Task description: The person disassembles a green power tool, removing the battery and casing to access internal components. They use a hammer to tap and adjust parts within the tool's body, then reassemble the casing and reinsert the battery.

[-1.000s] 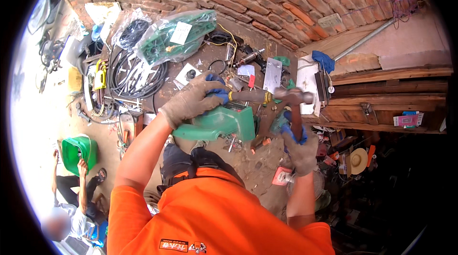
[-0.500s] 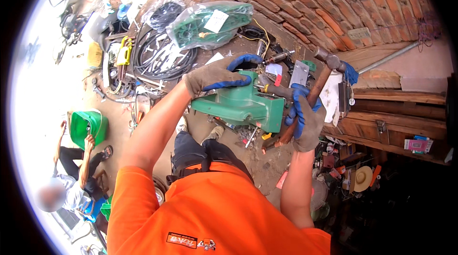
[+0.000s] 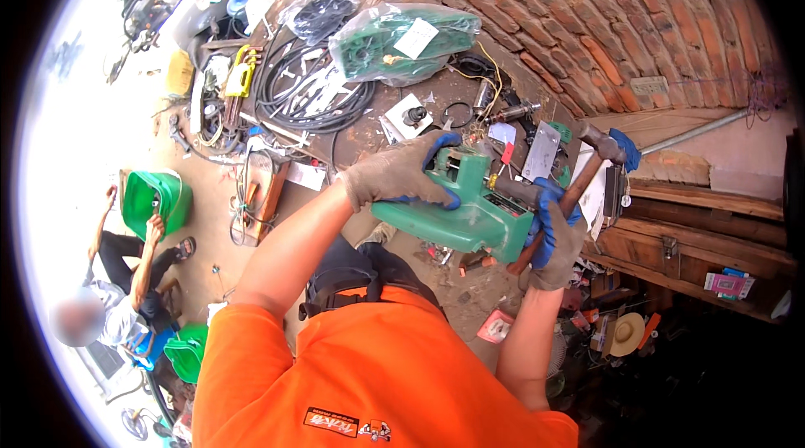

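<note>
I hold a green plastic machine housing (image 3: 470, 217) up in front of my chest. My left hand (image 3: 398, 175), in a grey and blue work glove, grips its upper left side. My right hand (image 3: 553, 238), in the same kind of glove, is closed around the wooden handle of a hammer (image 3: 587, 167). The hammer's metal head points up and to the right, just beside the housing's right end. A metal shaft sticks out of the housing between my two hands.
The dirt floor below holds coiled black cables (image 3: 310, 91), a bagged green housing (image 3: 402, 41), a bagged black wheel (image 3: 323, 12) and scattered small parts. A brick wall (image 3: 604, 20) curves behind. Wooden crates (image 3: 696, 251) stand at right. A person (image 3: 117, 297) sits at left beside a green bucket (image 3: 155, 200).
The green housing has come up closer to me and tilted. My right hand has raised the hammer, so its head now stands higher at the housing's right end.
</note>
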`<state>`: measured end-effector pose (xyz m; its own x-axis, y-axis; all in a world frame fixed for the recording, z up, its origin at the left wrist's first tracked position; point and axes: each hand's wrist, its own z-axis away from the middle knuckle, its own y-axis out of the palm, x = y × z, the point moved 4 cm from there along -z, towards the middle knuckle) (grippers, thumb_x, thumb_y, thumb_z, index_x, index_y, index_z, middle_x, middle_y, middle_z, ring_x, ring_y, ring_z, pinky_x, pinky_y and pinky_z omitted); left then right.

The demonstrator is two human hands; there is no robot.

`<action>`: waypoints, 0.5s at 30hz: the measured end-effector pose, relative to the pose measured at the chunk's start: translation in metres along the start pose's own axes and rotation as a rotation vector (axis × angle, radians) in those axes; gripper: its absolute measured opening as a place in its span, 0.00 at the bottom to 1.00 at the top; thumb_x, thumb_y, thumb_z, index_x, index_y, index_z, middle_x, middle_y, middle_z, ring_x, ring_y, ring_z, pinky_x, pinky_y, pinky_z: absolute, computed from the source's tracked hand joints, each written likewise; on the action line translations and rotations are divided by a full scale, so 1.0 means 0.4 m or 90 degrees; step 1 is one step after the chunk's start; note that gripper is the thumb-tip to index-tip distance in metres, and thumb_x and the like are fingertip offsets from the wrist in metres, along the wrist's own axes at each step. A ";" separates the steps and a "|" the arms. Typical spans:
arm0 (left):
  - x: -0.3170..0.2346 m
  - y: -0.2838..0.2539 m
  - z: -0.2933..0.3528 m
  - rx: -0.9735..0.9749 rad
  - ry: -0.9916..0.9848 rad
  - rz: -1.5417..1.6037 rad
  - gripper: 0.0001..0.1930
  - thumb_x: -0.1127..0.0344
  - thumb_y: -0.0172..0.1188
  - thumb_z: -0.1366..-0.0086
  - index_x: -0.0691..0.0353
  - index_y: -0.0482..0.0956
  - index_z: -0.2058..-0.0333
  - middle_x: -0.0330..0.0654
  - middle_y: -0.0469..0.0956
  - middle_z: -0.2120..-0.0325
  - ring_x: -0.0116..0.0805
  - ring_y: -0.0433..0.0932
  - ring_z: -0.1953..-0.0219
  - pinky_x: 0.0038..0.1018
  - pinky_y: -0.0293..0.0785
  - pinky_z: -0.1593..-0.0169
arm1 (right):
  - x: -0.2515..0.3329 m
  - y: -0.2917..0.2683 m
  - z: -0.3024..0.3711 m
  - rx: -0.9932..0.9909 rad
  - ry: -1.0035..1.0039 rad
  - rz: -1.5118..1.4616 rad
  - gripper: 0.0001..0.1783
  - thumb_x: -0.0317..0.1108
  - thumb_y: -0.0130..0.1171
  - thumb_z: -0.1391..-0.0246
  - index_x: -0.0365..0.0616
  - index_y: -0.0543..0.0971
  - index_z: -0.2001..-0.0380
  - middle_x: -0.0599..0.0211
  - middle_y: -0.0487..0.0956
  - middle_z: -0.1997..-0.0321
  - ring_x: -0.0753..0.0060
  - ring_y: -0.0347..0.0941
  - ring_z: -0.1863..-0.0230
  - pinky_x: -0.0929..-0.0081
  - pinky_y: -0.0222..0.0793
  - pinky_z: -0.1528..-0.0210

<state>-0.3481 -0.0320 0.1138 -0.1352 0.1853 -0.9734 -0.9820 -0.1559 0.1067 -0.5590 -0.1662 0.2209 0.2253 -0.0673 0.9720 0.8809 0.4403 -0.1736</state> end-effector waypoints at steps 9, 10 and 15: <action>0.002 -0.006 0.011 0.004 -0.027 -0.010 0.51 0.58 0.79 0.51 0.64 0.62 0.30 0.51 0.76 0.43 0.39 0.75 0.42 0.33 0.70 0.37 | 0.085 -0.082 0.013 -0.033 -0.014 0.000 0.20 0.36 0.65 0.39 0.31 0.81 0.49 0.71 0.72 0.82 0.81 0.65 0.85 0.80 0.58 0.84; 0.001 -0.005 0.009 0.007 -0.025 -0.011 0.51 0.57 0.79 0.51 0.63 0.62 0.30 0.51 0.76 0.43 0.40 0.75 0.41 0.33 0.70 0.37 | 0.085 -0.082 0.013 -0.033 -0.011 0.010 0.20 0.36 0.64 0.39 0.31 0.81 0.50 0.71 0.72 0.82 0.81 0.65 0.85 0.80 0.58 0.84; -0.012 -0.004 0.006 0.014 -0.030 -0.032 0.52 0.55 0.79 0.52 0.63 0.62 0.30 0.52 0.75 0.41 0.41 0.74 0.41 0.33 0.70 0.37 | 0.084 -0.059 0.015 -0.025 -0.018 0.031 0.20 0.36 0.63 0.38 0.30 0.80 0.50 0.68 0.75 0.80 0.81 0.65 0.85 0.80 0.59 0.84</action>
<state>-0.3463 -0.0306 0.1189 -0.0908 0.2382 -0.9670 -0.9903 -0.1239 0.0624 -0.5748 -0.1737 0.2587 0.2575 -0.0210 0.9660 0.8850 0.4064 -0.2271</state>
